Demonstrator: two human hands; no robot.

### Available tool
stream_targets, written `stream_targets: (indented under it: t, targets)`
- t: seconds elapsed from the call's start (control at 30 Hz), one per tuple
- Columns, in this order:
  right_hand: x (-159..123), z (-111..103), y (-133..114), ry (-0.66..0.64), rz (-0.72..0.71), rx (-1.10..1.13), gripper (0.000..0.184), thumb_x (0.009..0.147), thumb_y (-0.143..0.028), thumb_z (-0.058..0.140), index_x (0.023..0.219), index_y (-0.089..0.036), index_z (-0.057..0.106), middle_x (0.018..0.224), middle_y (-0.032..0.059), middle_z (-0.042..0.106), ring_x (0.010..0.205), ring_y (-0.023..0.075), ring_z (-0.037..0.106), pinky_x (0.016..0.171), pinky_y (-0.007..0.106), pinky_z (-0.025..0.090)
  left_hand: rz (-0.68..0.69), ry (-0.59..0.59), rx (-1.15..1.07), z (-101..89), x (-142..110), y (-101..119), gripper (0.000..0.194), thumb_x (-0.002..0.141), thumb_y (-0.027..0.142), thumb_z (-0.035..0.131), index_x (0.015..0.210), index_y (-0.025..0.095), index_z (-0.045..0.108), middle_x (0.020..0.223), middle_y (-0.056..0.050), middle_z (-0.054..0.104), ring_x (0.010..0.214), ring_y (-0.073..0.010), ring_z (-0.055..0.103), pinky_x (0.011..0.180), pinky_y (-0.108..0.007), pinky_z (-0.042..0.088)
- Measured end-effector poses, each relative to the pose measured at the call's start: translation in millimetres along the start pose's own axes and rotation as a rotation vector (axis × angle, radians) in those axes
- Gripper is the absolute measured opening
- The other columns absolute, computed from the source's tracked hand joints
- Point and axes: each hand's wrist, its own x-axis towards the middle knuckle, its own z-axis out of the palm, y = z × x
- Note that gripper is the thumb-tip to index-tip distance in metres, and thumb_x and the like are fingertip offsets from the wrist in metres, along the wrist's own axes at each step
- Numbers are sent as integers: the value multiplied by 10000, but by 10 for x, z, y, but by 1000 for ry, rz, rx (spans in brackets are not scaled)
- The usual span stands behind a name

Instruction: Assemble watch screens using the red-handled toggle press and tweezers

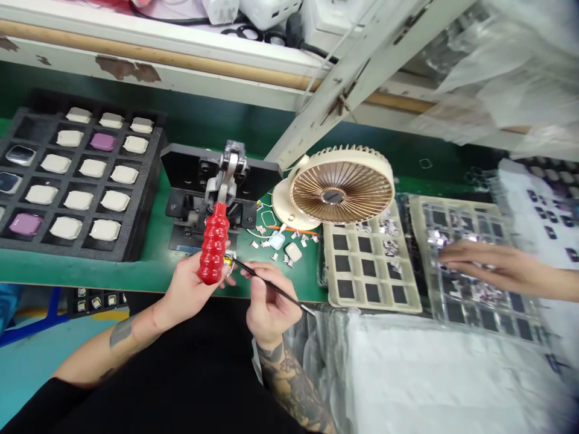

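small yellow-and-black part pinched in the left hand, tip of a thin black pick right at it
right hand closed around the pick, pen-style; left hand curled nearly shut, overlapping the red grip of a toggle press, contact unclear; on the green bench, a black foam tray of pale square cases to the left, a cream desk fan and a beige tray ahead; another person's hand, fingers spread, over a clear tray of small parts
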Motion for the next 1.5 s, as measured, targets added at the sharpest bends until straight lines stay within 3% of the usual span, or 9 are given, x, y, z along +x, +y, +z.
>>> stream_targets:
  t: [0.17, 0.4, 0.5, 0.7, 0.87, 1.03, 1.17, 1.33, 1.5]
  targets:
    - [0, -11, 25, -64, -87, -110, 293, 1003, -96, 714, 1213, -287, 786, 1084, 77, 830, 987, 259, 811, 873, 482, 691, -12, 18, 11, 31, -7, 18, 579, 1039, 373, 779, 1566, 167, 655, 957, -70, 836, 815, -197, 799, 754, -302, 676]
    - [76, -61, -1, -109, 319, 209, 84, 1088, -273, 680, 1141, -256, 742, 994, 48, 807, 786, 186, 776, 730, 359, 672, -19, -15, 14, 11, 3, 35, 551, 1028, 359, 786, 1531, 156, 687, 957, -80, 847, 793, -199, 810, 740, -296, 677]
    - [71, -132, -75, -230, 237, 224, 94, 1064, -271, 710, 1140, -243, 758, 979, 64, 807, 835, 216, 790, 732, 385, 683, -8, 30, -12, 12, 35, 17, 559, 997, 376, 827, 1494, 154, 704, 1074, -119, 857, 865, -225, 829, 756, -307, 688]
    - [28, -148, -31, 124, 43, -52, 151, 1038, -240, 722, 1184, -252, 758, 1058, 74, 800, 937, 254, 824, 724, 399, 711, -26, 54, -139, 99, 51, 47, 549, 1002, 390, 827, 1469, 138, 684, 1061, -134, 853, 794, -228, 835, 685, -301, 658]
    - [29, -115, 54, 22, 201, 19, 85, 1073, -297, 688, 1138, -252, 719, 1004, 50, 796, 772, 200, 793, 706, 377, 695, -122, 20, -343, 152, 74, 55, 634, 964, 515, 848, 1442, 131, 689, 1032, -146, 853, 813, -277, 851, 717, -354, 672]
    - [313, -546, -99, -106, 118, 181, 121, 1054, -363, 700, 1020, -247, 694, 782, 11, 730, 610, 180, 695, 577, 337, 596, -326, 126, -485, 90, 111, -31, 538, 959, 415, 858, 1378, 119, 696, 1051, -151, 852, 799, -222, 827, 708, -298, 637]
    - [904, -859, -211, -279, -16, -98, 164, 1017, -331, 726, 886, -233, 710, 724, 11, 710, 636, 195, 692, 635, 372, 592, -174, 137, -255, 17, 96, -146, 580, 950, 452, 861, 1386, 116, 679, 1026, -146, 849, 776, -222, 804, 703, -322, 629]
    - [1552, -351, -21, -78, -197, -452, 165, 1059, -308, 661, 1026, -221, 797, 1012, 50, 823, 908, 186, 768, 858, 367, 650, -94, 34, -73, 17, 83, -254, 600, 989, 498, 813, 1441, 143, 640, 1065, -143, 856, 805, -236, 813, 730, -339, 621]
    - [1253, -301, 180, 16, -218, -479, 200, 1101, -308, 644, 1224, -259, 793, 1133, 55, 812, 1007, 186, 765, 920, 371, 656, -110, -12, 31, -66, -7, -332, 489, 1013, 491, 792, 1363, 165, 693, 1162, -142, 853, 883, -234, 809, 808, -347, 622]
